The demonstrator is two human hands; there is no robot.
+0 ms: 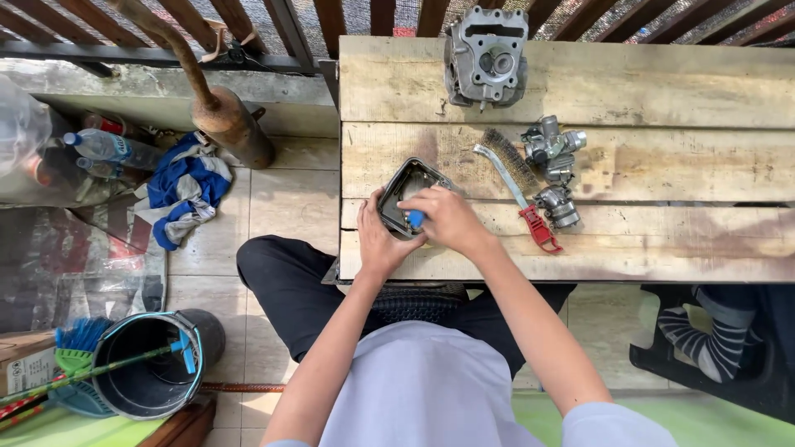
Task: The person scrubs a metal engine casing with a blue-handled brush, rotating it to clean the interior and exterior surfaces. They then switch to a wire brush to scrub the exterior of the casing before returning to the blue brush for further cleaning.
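Right now right hand (447, 217) fingers pinch a small blue tool (416, 218) inside the dark rounded-square metal cover (403, 196), left hand (377, 240) gripping its near rim — centre frame, at bench edge; cover could slip off the pale wooden bench (646, 165) if grip loosens.

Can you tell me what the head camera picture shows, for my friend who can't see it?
A person sits at a wooden table, the left hand holding a dark metal cover while the right hand presses a small blue tool into it. Beside them lie a wire brush, a carburetor and an engine cylinder head.
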